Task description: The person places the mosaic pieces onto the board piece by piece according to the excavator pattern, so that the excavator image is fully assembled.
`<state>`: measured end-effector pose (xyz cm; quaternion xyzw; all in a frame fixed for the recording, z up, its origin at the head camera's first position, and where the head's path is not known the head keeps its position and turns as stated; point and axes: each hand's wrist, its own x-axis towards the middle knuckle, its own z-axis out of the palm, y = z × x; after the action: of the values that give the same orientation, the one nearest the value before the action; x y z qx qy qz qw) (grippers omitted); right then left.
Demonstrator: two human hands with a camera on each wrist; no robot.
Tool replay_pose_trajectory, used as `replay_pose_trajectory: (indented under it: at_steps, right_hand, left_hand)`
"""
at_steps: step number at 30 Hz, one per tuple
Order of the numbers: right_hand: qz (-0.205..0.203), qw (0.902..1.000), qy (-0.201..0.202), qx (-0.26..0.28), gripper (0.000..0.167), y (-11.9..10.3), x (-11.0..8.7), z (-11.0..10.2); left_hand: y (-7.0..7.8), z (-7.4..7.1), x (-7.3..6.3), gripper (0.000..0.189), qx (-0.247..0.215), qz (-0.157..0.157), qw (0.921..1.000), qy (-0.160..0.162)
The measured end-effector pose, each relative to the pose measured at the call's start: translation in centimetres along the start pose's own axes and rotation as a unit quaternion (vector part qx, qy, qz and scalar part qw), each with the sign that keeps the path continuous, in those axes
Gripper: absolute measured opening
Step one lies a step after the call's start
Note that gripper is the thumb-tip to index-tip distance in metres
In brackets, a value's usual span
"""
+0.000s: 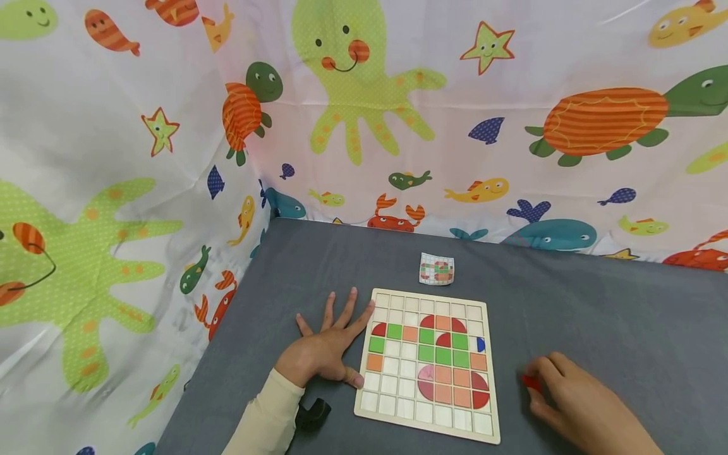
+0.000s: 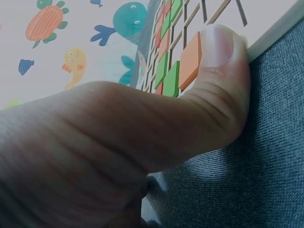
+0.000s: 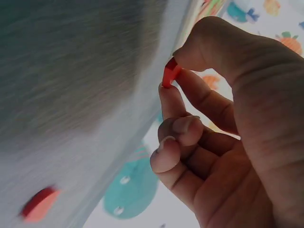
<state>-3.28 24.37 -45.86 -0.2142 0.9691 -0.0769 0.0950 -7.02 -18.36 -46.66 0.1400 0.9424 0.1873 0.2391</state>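
Observation:
A wooden grid board point(image 1: 419, 433) lies on the grey cloth, with red, green, orange, pink and blue flat pieces in some of its squares. My left hand point(image 1: 321, 354) is spread beside its left edge, and its thumb point(image 2: 221, 61) presses on the rim near an orange piece point(image 2: 191, 61). To the right of the board, my right hand point(image 1: 582, 401) is just over the cloth. Between thumb and fingertip it pinches a small red piece point(image 3: 171, 72); the piece's full shape is partly covered. Another red piece point(image 3: 40, 204) lies on the cloth in the right wrist view.
Behind the board lies a small printed card point(image 1: 436, 270) with a coloured grid pattern. A dark curved object point(image 1: 313, 415) shows beside the left wrist. A sea-animal curtain point(image 1: 364, 189) hangs along the back and left edges of the cloth-covered surface point(image 1: 330, 253).

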Motion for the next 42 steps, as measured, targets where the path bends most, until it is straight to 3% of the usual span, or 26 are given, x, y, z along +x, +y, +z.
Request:
replay_pose_trajectory:
  at_steps: [3, 8, 15, 20, 26, 33, 42]
  right_hand:
    - [-0.053, 0.9967, 0.061, -0.008, 0.04, -1.5, 1.1, -0.6]
    - [-0.124, 0.9815, 0.145, -0.011, 0.044, -4.4, 2.8, -1.0]
    - [-0.189, 0.9675, 0.168, -0.005, 0.044, -8.5, 4.8, -1.1]
    - [-0.208, 0.9664, 0.151, 0.004, 0.041, -11.2, 5.7, -0.6]
    - [-0.235, 0.9575, 0.167, 0.004, 0.032, -14.1, 6.8, 0.0]
    - [-0.241, 0.9589, 0.15, 0.008, 0.026, -16.3, 7.7, 0.6]
    - [-0.25, 0.9538, 0.167, -0.004, 0.024, -18.0, 8.4, 1.8]
  left_hand:
    - [-0.1, 0.0, 0.1, 0.14, -0.002, 0.003, 1.0, 0.002]
    - [0.0, -0.1, 0.0, 0.139, -0.002, -0.003, 1.0, -0.004]
    - [0.0, 0.1, -0.1, 0.141, 0.001, -0.003, 1.0, 0.002]
    - [0.1, -0.1, -0.2, 0.138, 0.014, -0.014, 0.9998, -0.004]
    - [0.0, -0.1, -0.1, 0.138, 0.005, -0.009, 0.9999, -0.004]
    - [-2.1, 2.1, 1.8, 0.146, 0.0, 0.008, 1.0, 0.005]
    - [-2.5, 2.5, 1.9, 0.148, 0.004, 0.003, 0.9999, 0.013]
